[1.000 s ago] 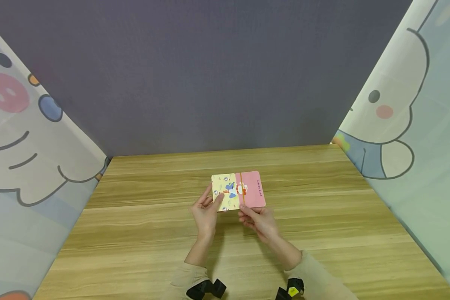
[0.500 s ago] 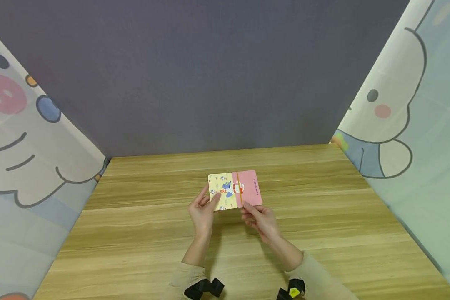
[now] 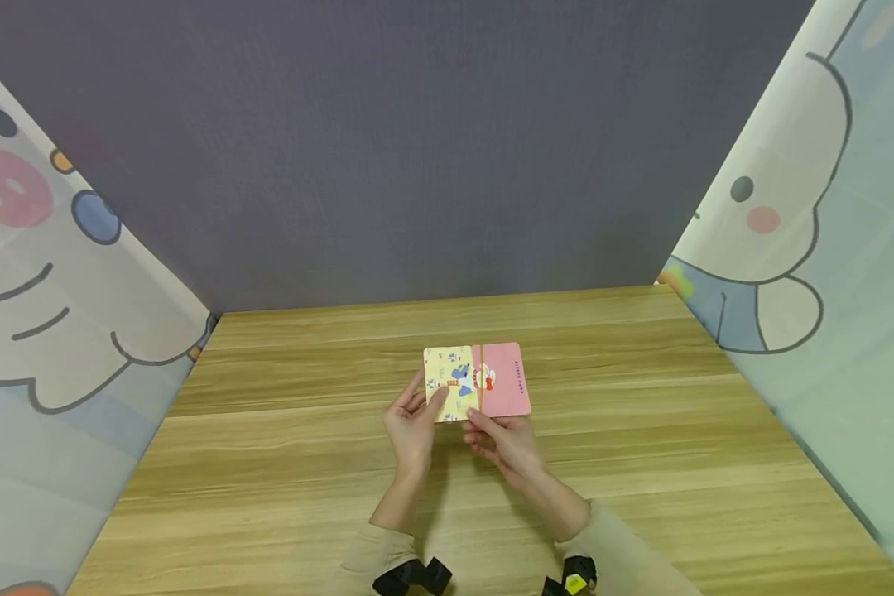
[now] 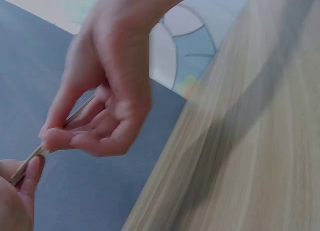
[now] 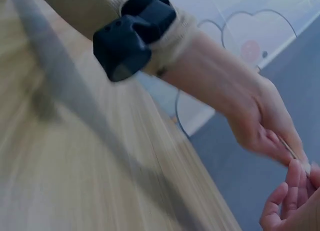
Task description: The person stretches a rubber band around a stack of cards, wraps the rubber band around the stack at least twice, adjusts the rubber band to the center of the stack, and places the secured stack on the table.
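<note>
In the head view, a small notebook (image 3: 505, 382) with a half-yellow, half-pink cartoon cover is held above the table, an orange elastic band (image 3: 482, 372) running across it. My left hand (image 3: 411, 426) grips its left side, thumb on the yellow part and fingers behind. At the lower edge, near the band, my right hand (image 3: 508, 445) pinches the notebook between thumb and fingers. The left wrist view shows the right hand (image 4: 112, 86) on the notebook's thin edge (image 4: 80, 110). In the right wrist view the left hand (image 5: 262, 116) and right fingers (image 5: 294, 183) meet at that edge.
A wood-grain table (image 3: 283, 447) lies beneath the hands. Behind it stands a dark grey panel (image 3: 432, 157). Cartoon-printed curtains hang on the left (image 3: 82, 331) and right (image 3: 857, 314). Black wrist cameras sit on both beige sleeves (image 3: 376, 550).
The notebook shifts slightly left, then back right, staying in both hands. My right thumb has moved left along the lower edge, from the band toward the yellow part.
</note>
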`<state>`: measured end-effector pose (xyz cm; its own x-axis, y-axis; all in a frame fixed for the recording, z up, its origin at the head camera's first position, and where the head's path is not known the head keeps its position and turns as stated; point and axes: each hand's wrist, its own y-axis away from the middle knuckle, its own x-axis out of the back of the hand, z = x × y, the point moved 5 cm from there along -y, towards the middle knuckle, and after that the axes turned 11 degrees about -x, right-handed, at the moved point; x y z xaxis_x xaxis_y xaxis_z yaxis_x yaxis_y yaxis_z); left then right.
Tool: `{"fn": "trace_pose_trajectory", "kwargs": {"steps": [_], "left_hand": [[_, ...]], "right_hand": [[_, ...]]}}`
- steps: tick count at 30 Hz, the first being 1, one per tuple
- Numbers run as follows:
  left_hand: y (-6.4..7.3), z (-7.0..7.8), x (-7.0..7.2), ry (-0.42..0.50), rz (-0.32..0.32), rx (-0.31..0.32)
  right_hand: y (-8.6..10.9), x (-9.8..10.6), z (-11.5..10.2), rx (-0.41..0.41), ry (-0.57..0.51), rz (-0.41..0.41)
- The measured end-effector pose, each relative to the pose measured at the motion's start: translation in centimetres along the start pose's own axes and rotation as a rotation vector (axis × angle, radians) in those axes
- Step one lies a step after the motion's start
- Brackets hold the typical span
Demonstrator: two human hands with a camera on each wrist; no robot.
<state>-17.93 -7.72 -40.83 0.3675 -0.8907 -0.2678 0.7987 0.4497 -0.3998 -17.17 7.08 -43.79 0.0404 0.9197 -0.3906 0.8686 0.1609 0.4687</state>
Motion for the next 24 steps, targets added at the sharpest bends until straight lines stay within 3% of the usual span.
{"fn": "trace_pose_trajectory", "kwargs": {"steps": [7, 11, 12, 15, 18, 19, 24], "left_hand": [[0.1, -0.1, -0.4, 0.024, 0.008, 0.018], [0.1, -0.2, -0.2, 0.025, 0.008, -0.005], [-0.1, -1.2, -0.1, 0.061, 0.0, -0.027], [-0.3, -1.3, 0.0, 0.074, 0.009, -0.04], [-0.5, -1.0, 0.0, 0.076, 0.009, -0.01], [-0.4, 0.0, 0.0, 0.042, 0.017, 0.018], [-0.5, -0.1, 0.1, 0.038, 0.017, 0.06]], "right_hand": [[0.1, -0.4, 0.1, -0.008, 0.003, -0.012], [0.2, -0.4, 0.0, -0.015, 0.031, -0.021], [0.3, -0.4, 0.0, -0.014, 0.046, -0.031], [0.7, -0.4, -0.1, -0.009, 0.129, -0.075], [1.4, -0.3, -0.5, 0.01, 0.228, -0.147], [1.6, -0.3, -0.7, 0.015, 0.262, -0.171], [2.6, -0.1, -2.3, 0.091, 0.403, -0.253]]}}
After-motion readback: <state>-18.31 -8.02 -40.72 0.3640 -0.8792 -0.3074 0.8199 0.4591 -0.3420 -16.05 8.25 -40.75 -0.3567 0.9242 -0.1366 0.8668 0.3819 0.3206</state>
